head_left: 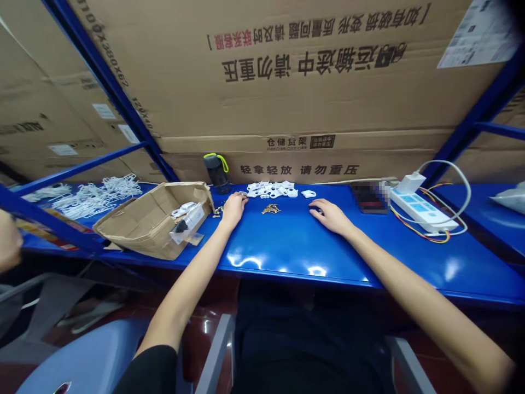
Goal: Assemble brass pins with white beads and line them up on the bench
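My left hand (234, 210) rests on the blue tabletop at the left end of a cluster of white plastic ring-shaped parts (273, 190). Its fingers lie loosely stretched toward the parts, and I see nothing held. A small pile of brass-coloured pieces (271, 209) lies between my hands, nearer the left one. To the right, my right hand (331, 216) lies on the table with thumb and fingers apart. One white plastic part (309, 193) sits by itself just beyond its fingertips. More small brass-coloured pieces (219, 211) lie left of my left hand.
A cardboard box (141, 232) with bagged items stands left, a dark bottle (217, 174) behind it. White cords (100, 197) are heaped farther left. At right are a partly blurred dark object (369, 198) and a power strip (422, 208) with cables. Cardboard (287, 109) backs the shelf.
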Demonstrator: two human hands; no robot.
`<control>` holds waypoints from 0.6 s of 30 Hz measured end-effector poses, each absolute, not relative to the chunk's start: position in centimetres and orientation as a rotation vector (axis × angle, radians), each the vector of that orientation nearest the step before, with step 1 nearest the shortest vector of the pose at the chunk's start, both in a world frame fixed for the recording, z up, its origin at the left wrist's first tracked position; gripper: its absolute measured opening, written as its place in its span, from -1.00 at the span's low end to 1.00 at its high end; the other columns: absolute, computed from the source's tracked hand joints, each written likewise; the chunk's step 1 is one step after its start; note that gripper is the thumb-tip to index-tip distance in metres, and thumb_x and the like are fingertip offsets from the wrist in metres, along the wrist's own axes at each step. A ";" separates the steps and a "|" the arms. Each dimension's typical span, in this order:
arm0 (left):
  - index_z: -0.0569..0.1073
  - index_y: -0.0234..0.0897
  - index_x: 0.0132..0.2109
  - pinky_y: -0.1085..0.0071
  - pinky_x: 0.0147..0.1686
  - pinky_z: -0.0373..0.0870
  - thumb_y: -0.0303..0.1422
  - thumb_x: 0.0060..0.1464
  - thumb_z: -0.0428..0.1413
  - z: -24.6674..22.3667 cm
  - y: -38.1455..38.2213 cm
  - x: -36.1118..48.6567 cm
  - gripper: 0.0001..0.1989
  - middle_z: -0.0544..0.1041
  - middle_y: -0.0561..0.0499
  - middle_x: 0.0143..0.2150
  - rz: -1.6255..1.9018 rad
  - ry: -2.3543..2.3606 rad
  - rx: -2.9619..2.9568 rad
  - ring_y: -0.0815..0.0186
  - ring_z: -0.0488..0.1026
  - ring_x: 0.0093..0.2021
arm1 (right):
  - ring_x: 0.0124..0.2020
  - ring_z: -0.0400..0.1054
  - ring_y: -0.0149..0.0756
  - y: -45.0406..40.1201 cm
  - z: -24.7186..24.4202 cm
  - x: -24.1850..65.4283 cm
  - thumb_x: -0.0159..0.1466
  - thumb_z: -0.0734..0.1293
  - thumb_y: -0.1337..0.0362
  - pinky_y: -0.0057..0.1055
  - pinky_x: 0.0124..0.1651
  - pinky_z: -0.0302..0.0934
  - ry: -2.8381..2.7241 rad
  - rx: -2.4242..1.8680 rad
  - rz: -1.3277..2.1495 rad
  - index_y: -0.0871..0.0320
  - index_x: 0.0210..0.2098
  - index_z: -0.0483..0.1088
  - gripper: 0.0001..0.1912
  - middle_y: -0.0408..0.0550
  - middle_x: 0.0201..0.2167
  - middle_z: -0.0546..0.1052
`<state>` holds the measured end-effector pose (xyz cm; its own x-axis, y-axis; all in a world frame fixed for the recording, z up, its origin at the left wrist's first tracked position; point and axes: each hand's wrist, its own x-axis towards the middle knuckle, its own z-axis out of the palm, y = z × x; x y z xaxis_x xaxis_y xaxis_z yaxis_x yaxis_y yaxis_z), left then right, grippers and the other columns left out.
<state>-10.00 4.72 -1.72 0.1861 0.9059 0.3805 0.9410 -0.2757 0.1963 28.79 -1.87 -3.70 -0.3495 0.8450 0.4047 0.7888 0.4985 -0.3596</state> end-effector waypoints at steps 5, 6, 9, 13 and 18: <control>0.59 -0.40 -0.02 0.13 0.12 0.39 -0.43 0.36 -0.11 -1.6 4.6 -9.3 -0.63 0.54 -0.35 0.07 -0.511 -1.834 -2.355 -0.06 0.47 0.10 | 0.19 0.44 -0.01 -1.9 -3.7 28.8 0.47 0.22 0.14 -0.05 0.28 0.34 -2.202 -1.345 0.141 0.13 0.10 0.51 -0.64 0.15 0.15 0.54; 0.58 -0.43 -0.03 0.11 0.11 0.39 -0.46 0.35 -0.12 -1.5 4.7 -9.1 -0.63 0.53 -0.38 0.07 -0.482 -1.838 -2.354 -0.08 0.46 0.10 | 0.18 0.44 -0.01 -1.8 -3.7 28.8 0.47 0.22 0.14 -0.05 0.27 0.34 -2.200 -1.346 0.142 0.13 0.10 0.51 -0.64 0.14 0.15 0.54; 0.59 -0.48 -0.09 0.08 0.07 0.40 -0.54 0.28 -0.12 -1.4 5.1 -8.8 -0.64 0.53 -0.44 0.01 -0.449 -1.870 -2.344 -0.13 0.48 0.07 | 0.19 0.44 -0.02 -1.8 -3.8 28.9 0.47 0.22 0.14 -0.05 0.28 0.34 -2.201 -1.337 0.142 0.12 0.10 0.51 -0.65 0.13 0.14 0.54; 0.61 -0.42 -0.14 0.12 0.05 0.41 -0.50 0.28 -0.07 -1.2 5.5 -9.3 -0.67 0.55 -0.39 -0.04 -0.481 -1.901 -2.354 -0.08 0.52 0.03 | 0.18 0.45 0.00 -1.7 -3.8 28.9 0.47 0.22 0.14 -0.03 0.27 0.34 -2.200 -1.328 0.140 0.12 0.09 0.52 -0.65 0.14 0.14 0.54; 0.65 -0.31 -0.11 0.22 0.05 0.42 -0.38 0.27 0.06 -0.6 6.1 -10.2 -0.74 0.64 -0.23 -0.10 -0.543 -1.933 -2.450 0.04 0.57 -0.03 | 0.18 0.44 0.00 -1.7 -3.9 28.9 0.46 0.22 0.14 -0.03 0.27 0.34 -2.198 -1.318 0.142 0.11 0.08 0.52 -0.65 0.14 0.13 0.55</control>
